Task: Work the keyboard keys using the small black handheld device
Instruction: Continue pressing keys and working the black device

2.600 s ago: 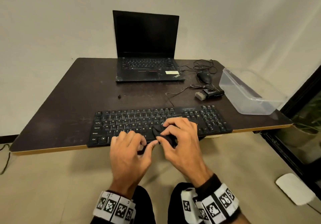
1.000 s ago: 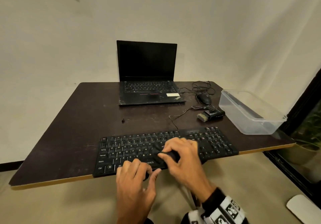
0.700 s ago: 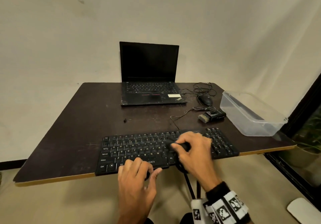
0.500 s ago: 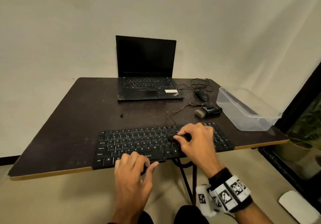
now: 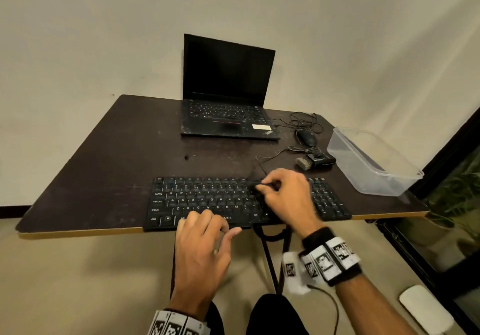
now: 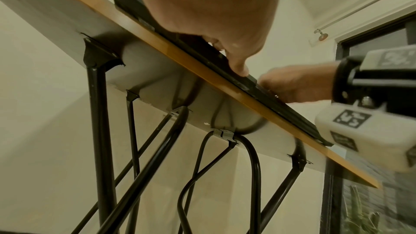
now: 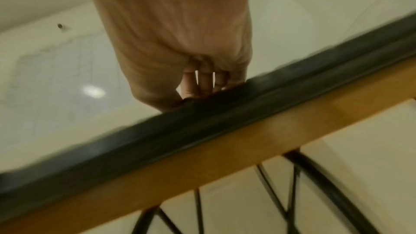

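A black keyboard (image 5: 207, 199) lies along the near edge of the dark table (image 5: 104, 168). My right hand (image 5: 285, 197) grips the small black handheld device (image 5: 255, 186), held over the upper right part of the main keys. My left hand (image 5: 205, 233) rests on the keyboard's front edge near the space bar, fingers curled over it and thumb out. In the left wrist view the left hand's fingers (image 6: 238, 67) lie on the keyboard's front rim (image 6: 258, 84). In the blurred right wrist view, the right hand's fingers (image 7: 202, 81) curl behind the keyboard edge (image 7: 202, 113); the device is hidden.
An open black laptop (image 5: 226, 101) stands at the back. A wired mouse (image 5: 306, 137) with a coiled cable, a small black gadget (image 5: 317, 160) and a clear plastic tub (image 5: 371, 163) sit at the right. Black table legs (image 6: 99, 131) run below.
My right hand has carried the device from the lower middle of the keyboard up and to the right. My left hand has stayed at the front edge.
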A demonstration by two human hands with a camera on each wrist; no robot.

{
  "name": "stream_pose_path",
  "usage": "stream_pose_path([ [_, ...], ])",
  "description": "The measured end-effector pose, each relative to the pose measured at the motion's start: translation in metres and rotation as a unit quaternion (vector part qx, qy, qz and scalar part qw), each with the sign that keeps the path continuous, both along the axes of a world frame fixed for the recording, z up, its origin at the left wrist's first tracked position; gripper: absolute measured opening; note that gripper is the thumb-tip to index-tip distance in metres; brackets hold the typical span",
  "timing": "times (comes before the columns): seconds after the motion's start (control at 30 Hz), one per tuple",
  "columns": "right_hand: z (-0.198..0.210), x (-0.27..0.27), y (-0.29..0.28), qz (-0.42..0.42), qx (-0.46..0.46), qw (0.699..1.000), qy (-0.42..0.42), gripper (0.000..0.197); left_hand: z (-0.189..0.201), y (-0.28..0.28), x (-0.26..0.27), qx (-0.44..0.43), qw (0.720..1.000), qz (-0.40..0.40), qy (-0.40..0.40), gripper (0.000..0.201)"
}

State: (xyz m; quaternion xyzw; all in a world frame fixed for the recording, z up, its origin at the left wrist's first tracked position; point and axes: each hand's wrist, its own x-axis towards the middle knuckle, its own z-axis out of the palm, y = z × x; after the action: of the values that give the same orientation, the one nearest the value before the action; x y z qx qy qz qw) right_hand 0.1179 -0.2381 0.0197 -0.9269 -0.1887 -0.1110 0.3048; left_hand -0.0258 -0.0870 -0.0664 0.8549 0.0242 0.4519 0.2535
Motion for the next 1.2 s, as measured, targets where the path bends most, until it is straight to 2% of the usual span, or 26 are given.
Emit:
stream_pose_path([
  [0.07, 0.011, 0.014, -0.021, -0.048, -0.023, 0.999, 0.01, 0.009, 0.0, 0.0, 0.0, -0.003, 1.0, 0.001, -0.006, 0.033],
  [0.13, 0.016, 0.023, -0.024, -0.053, -0.048, 0.997, 0.006, 0.007, 0.0, 0.0, 0.001, -0.005, 1.0, 0.005, -0.008, 0.033],
  [0.27, 0.016, 0.016, 0.016, 0.069, -0.062, 0.996, -0.006, 0.008, -0.001, 0.0, 0.001, 0.003, 1.0, 0.004, -0.009, 0.031],
  [0.37, 0.02, 0.011, 0.054, 0.149, -0.138, 0.978, -0.045, 0.01, -0.001, 0.0, 0.001, 0.007, 1.0, 0.005, -0.003, 0.03],
  [0.53, 0.039, 0.021, 0.05, 0.185, -0.28, 0.939, -0.081, 0.012, -0.002, 0.0, 0.001, 0.003, 1.0, 0.008, -0.001, 0.031],
  [0.63, 0.039, 0.03, 0.022, 0.171, -0.302, 0.934, -0.088, 0.013, -0.001, -0.001, 0.001, -0.003, 1.0, 0.014, -0.006, 0.03],
  [0.83, 0.044, 0.054, -0.045, 0.068, -0.31, 0.948, -0.033, 0.015, -0.001, -0.002, 0.002, -0.007, 1.0, 0.019, -0.014, 0.031],
  [0.93, 0.046, 0.065, -0.059, 0.052, -0.251, 0.966, 0.02, 0.013, -0.001, -0.004, 0.001, -0.009, 1.0, 0.015, -0.017, 0.03],
  [1.07, 0.038, 0.068, -0.03, 0.058, -0.157, 0.984, 0.055, 0.008, -0.001, -0.004, 0.002, -0.009, 1.0, 0.02, -0.013, 0.029],
  [1.2, 0.035, 0.061, 0.026, 0.135, -0.131, 0.98, 0.07, 0.01, -0.005, -0.003, 0.003, 0.002, 0.999, 0.03, -0.012, 0.03],
])
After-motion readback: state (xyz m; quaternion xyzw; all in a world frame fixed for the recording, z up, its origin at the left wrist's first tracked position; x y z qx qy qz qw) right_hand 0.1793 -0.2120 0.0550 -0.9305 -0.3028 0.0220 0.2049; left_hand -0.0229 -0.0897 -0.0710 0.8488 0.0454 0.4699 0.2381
